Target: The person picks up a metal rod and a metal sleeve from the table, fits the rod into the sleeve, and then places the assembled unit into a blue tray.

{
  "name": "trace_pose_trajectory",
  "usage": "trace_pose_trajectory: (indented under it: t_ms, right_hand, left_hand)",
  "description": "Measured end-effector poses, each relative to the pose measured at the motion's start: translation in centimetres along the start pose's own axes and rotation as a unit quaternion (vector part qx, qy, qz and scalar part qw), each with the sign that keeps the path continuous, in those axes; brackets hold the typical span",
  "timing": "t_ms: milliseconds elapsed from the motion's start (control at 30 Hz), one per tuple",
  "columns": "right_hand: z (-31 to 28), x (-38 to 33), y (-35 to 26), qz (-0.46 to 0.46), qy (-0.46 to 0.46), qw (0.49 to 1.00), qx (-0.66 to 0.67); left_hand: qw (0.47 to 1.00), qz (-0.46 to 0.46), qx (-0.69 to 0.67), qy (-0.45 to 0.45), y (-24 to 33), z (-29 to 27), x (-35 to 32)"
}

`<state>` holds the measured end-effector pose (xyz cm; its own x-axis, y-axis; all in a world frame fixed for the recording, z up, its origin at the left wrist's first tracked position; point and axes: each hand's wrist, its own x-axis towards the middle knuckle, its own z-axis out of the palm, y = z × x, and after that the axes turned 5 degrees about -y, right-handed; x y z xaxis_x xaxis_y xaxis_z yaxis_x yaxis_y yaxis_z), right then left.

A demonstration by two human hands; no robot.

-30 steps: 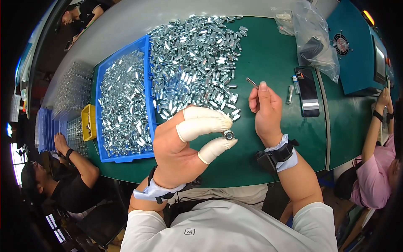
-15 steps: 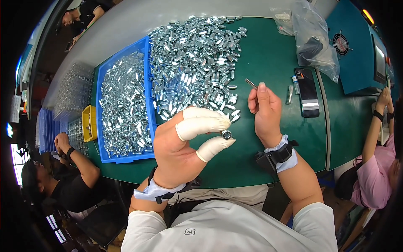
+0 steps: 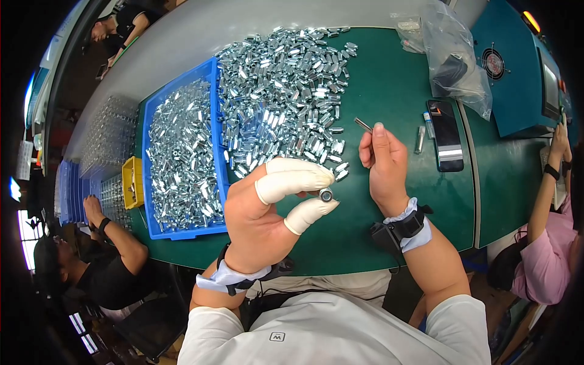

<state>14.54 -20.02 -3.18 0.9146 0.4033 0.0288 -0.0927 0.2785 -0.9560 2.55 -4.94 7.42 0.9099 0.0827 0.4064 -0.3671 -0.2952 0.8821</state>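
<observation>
White finger cots cover the thumb and fingers of my left hand (image 3: 261, 201), which pinches a small shiny metal hex nut (image 3: 326, 194) with its round bore facing me. To the right, my bare right hand (image 3: 387, 161) grips a slim metal pin (image 3: 363, 125) between thumb and fingers, its free end pointing up and left. The pin is apart from the nut. Beyond my left hand lies a wide heap of long silvery hex nuts (image 3: 286, 91), loose on the green table (image 3: 383, 79). More of the same nuts fill a blue tray (image 3: 215, 121) on the left.
Right of my right hand lie a black phone (image 3: 446, 134), a small clear tube (image 3: 420, 139) and a blue-capped tube (image 3: 429, 124). Behind them are a plastic bag (image 3: 456, 55) and a teal machine (image 3: 511, 73). A yellow bin (image 3: 132, 182) stands left. Co-workers sit on both sides.
The whole view has shifted very slightly. Both hands keep their grips, and the nut and pin stay nearly where they were.
</observation>
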Motion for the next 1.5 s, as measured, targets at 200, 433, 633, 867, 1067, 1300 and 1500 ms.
trace_pose_trajectory:
  t_ms: [200,433,633,867,1067,1300,1500]
  right_hand:
    - [0.0,0.1,0.0,0.005,-0.001,1.000,0.000]
    - [0.0,-0.2,-0.2,0.000,-0.001,1.000,-0.006]
    - [0.0,-0.2,-0.1,0.006,0.002,1.000,0.003]
    - [0.0,-0.3,-0.4,0.018,-0.010,1.000,0.014]
    - [0.0,0.1,0.1,-0.002,-0.006,0.999,0.038]
    - [-13.5,-9.2,-5.3,-0.087,-0.134,0.987,-0.035]
    - [-15.3,-6.4,-14.6,-0.647,-0.301,0.408,-0.570]
  left_hand:
    - [1.000,0.001,0.008,-0.008,0.0,-0.2,0.1]
    - [1.000,-0.015,0.008,0.006,-0.2,-0.9,0.3]
    - [0.999,-0.035,0.029,-0.001,0.1,-1.0,0.8]
    - [0.998,0.002,0.038,-0.042,1.2,1.2,1.7]
    - [0.997,0.003,0.009,-0.082,1.0,4.1,2.9]
    - [0.992,-0.039,-0.040,-0.117,0.6,7.7,3.3]
    - [0.979,-0.091,-0.066,-0.169,0.0,14.0,3.2]
